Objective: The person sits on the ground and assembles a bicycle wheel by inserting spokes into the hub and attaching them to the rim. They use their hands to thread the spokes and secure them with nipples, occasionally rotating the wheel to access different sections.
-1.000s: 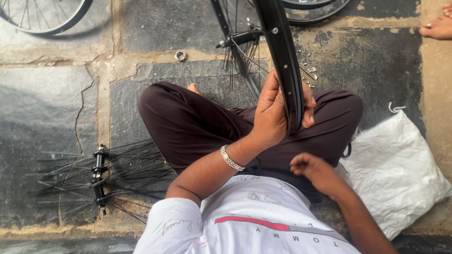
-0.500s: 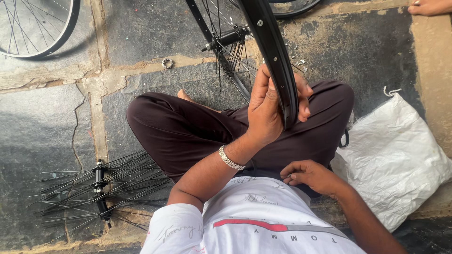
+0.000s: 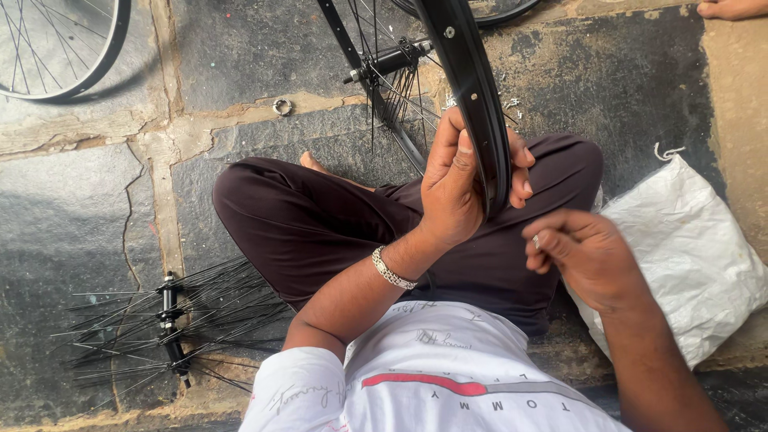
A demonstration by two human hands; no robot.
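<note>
I sit cross-legged on a stone floor with a black bicycle rim (image 3: pixel 468 80) standing upright over my lap. My left hand (image 3: pixel 452 184), a metal bracelet on its wrist, is wrapped around the rim's lower part, fingers on the far side. The rim's hub (image 3: pixel 392 60) and thin spokes (image 3: pixel 400 100) show behind it. My right hand (image 3: pixel 580 256) hovers just right of the rim, fingers pinched on a small silvery piece (image 3: pixel 535 239). It is not touching the rim.
Two hubs with loose black spokes (image 3: pixel 172 328) lie on the floor at left. Another wheel (image 3: pixel 64 48) is at top left, a metal ring (image 3: pixel 282 106) in a floor joint. A white sack (image 3: pixel 688 248) lies at right. Another person's foot (image 3: pixel 732 8) shows at top right.
My right hand rose from my lap to beside the rim, now pinching a small silvery piece. My left hand kept its hold on the rim.
</note>
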